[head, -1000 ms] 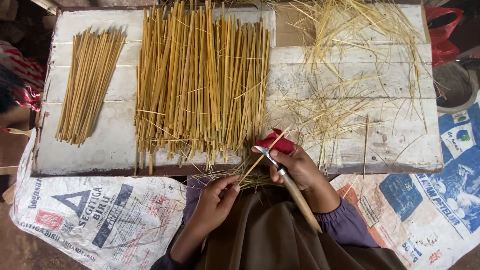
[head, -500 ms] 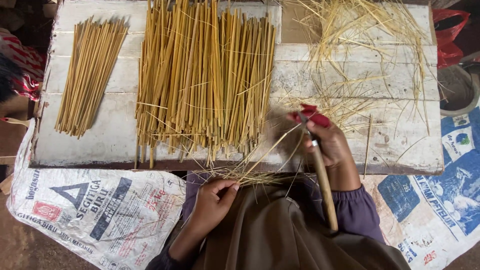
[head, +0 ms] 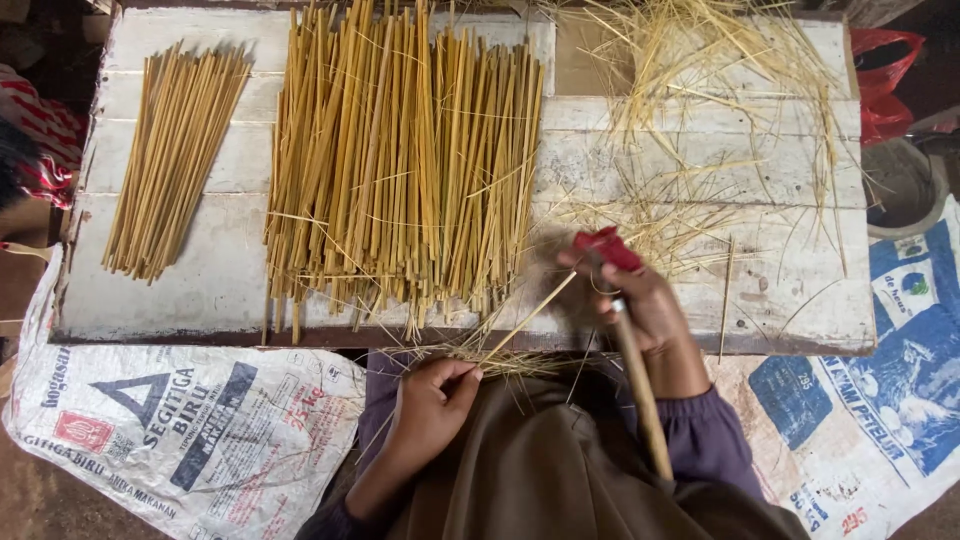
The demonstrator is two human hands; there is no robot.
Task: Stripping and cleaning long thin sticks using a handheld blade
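My left hand point(head: 432, 402) pinches the near end of a thin yellow bamboo stick point(head: 528, 318) over my lap. My right hand point(head: 640, 305) grips a knife with a long wooden handle point(head: 640, 390) and red wrapping point(head: 605, 247) at the blade end, and it meets the stick's far end above the board's front edge. A big pile of split bamboo sticks point(head: 400, 160) lies on the white wooden board point(head: 200, 290) just ahead of my left hand. Fine shavings point(head: 480, 355) gather at the board's edge.
A smaller, neater bundle of sticks point(head: 170, 160) lies at the board's left. Loose straw-like shavings point(head: 720, 90) cover the right part. Printed plastic sacks point(head: 180, 430) lie on the floor at both sides. A round grey pot point(head: 900, 185) and a red bag point(head: 880, 80) sit at far right.
My right hand with the knife has slid away from me along the stick toward the right. The left hand has stayed at the stick's near end.
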